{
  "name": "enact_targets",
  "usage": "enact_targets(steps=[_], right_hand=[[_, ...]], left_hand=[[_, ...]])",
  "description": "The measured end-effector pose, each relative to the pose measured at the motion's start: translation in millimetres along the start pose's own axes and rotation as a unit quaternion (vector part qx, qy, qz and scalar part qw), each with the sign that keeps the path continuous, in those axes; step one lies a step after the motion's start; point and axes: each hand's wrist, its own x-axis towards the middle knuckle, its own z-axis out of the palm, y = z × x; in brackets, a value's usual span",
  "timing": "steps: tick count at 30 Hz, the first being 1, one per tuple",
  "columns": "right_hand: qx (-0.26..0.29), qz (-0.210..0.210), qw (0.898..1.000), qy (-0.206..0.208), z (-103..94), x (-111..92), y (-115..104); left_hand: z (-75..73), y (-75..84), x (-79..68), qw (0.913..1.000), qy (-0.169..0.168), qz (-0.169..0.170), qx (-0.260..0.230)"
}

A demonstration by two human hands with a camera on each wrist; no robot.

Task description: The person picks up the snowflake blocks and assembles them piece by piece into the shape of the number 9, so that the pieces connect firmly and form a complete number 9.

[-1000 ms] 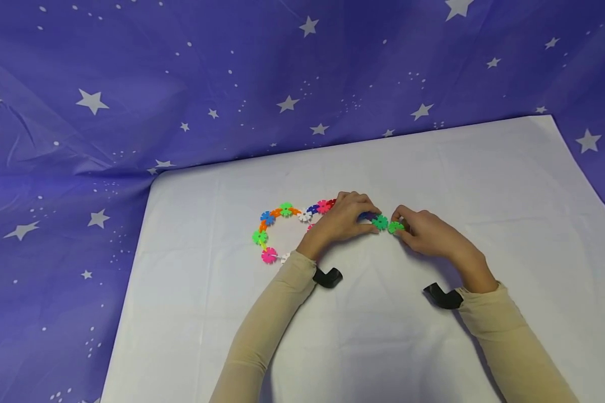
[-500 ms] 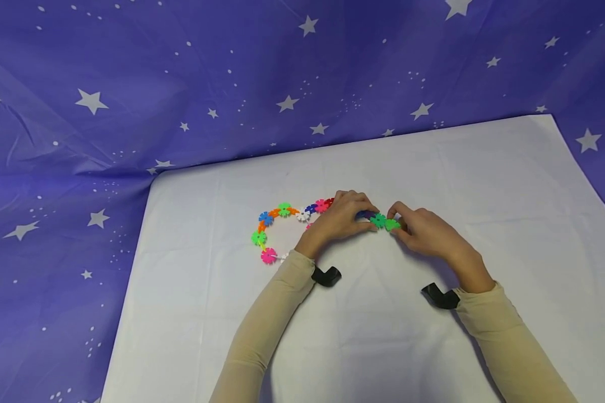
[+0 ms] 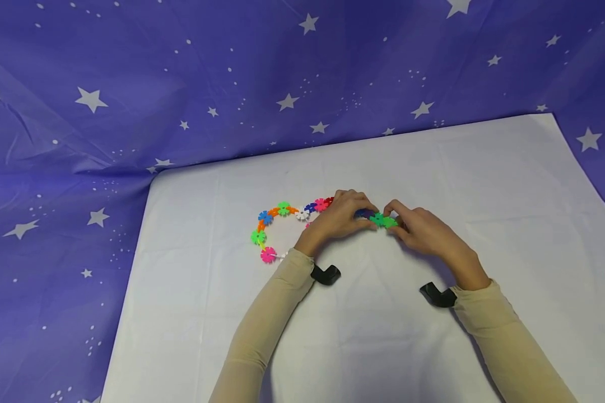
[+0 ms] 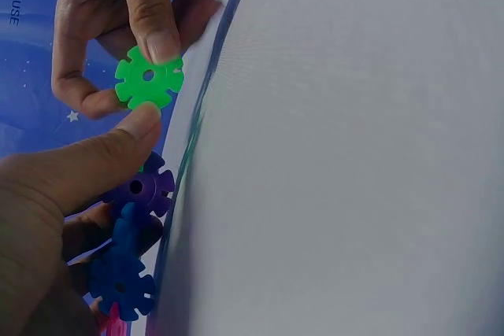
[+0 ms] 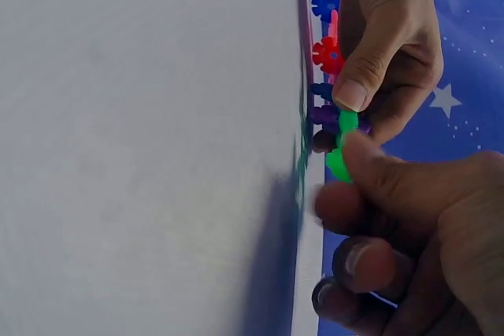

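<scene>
A chain of coloured snowflake discs lies in a loop on the table, its near part hidden behind my left hand [image 3: 335, 217]. That hand pinches the chain's right end at a teal-green disc [image 3: 377, 219], between thumb and fingers. Facing it, my right hand [image 3: 423, 230] pinches a bright green disc [image 4: 166, 81] by its edge. The two green discs meet edge to edge in the head view; whether their slots are interlocked I cannot tell. Below my left thumb, the left wrist view shows a purple disc [image 4: 159, 188] and a blue disc [image 4: 110, 269] of the chain.
Pink [image 3: 268, 255], light green [image 3: 283, 209] and light blue [image 3: 265, 218] discs form the loop's left side. Beneath everything is a white-covered table [image 3: 383, 336]. A purple star-patterned cloth [image 3: 232, 73] hangs behind it. Black curved pieces [image 3: 326, 275] stick out at both wrists.
My right hand has moved left with the bright green disc, closing the small gap to the teal-green one. My left hand and the chain have shifted very slightly left.
</scene>
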Motion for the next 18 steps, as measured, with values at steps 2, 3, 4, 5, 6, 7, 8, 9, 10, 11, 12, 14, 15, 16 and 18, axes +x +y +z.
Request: enact_targets(steps=[2, 3, 4, 5, 6, 7, 8, 9, 10, 11, 12, 14, 15, 16, 18], right_hand=[[0.016, -0.006, 1.0, -0.004, 0.4, -0.3, 1.0], [0.028, -0.007, 1.0, -0.01, 0.4, -0.5, 1.8], [0.039, -0.007, 0.999, -0.016, 0.4, -0.7, 3.0], [0.05, -0.006, 0.999, -0.021, 0.3, -0.9, 3.9], [0.059, -0.006, 0.998, -0.025, 0.2, -1.0, 4.7], [0.066, -0.006, 0.997, -0.028, 0.4, -1.2, 5.5], [0.07, -0.006, 0.997, -0.029, 0.5, -1.3, 6.0], [0.073, -0.008, 0.997, -0.029, 0.6, -1.2, 6.2], [0.072, -0.011, 0.997, -0.028, 1.0, -1.1, 6.0], [0.07, -0.014, 0.997, -0.025, 1.4, -0.8, 5.6], [0.069, -0.018, 0.997, -0.023, 2.1, -0.5, 5.2], [0.061, -0.022, 0.998, -0.019, 3.0, 0.2, 3.8], [0.056, -0.025, 0.998, -0.016, 3.8, 0.5, 3.4], [0.048, -0.028, 0.998, -0.013, 4.8, 0.9, 3.0], [0.029, -0.037, 0.999, -0.002, 6.6, 1.7, 2.6]], left_hand=[[0.0, -0.9, -0.2, 1.0, 0.002, 0.0, -0.001], [0.0, -1.5, -0.1, 1.0, 0.002, -0.001, -0.001], [-0.1, -2.1, -0.2, 1.0, 0.003, -0.001, -0.001], [-0.4, -2.5, -0.3, 1.0, 0.004, -0.002, -0.002], [-0.7, -2.8, -0.4, 1.0, 0.005, -0.003, -0.003], [-0.9, -3.1, -0.6, 1.0, 0.005, -0.005, -0.005], [-1.2, -3.2, -0.7, 0.9999, 0.005, -0.006, -0.006], [-1.6, -3.0, -0.8, 0.9999, 0.005, -0.006, -0.01], [-1.9, -2.7, -1.0, 0.9999, 0.005, -0.006, -0.011], [-2.1, -2.5, -1.1, 0.9999, 0.005, -0.006, -0.013], [-2.2, -2.4, -1.2, 0.9999, 0.004, -0.005, -0.015], [-2.5, -2.1, -1.6, 0.9998, 0.004, -0.004, -0.018], [-2.3, -2.4, -1.6, 0.9998, 0.003, -0.003, -0.018], [-2.1, -2.7, -1.7, 0.9998, 0.003, -0.003, -0.018], [-2.2, -3.0, -1.8, 0.9998, 0.005, -0.002, -0.021]])
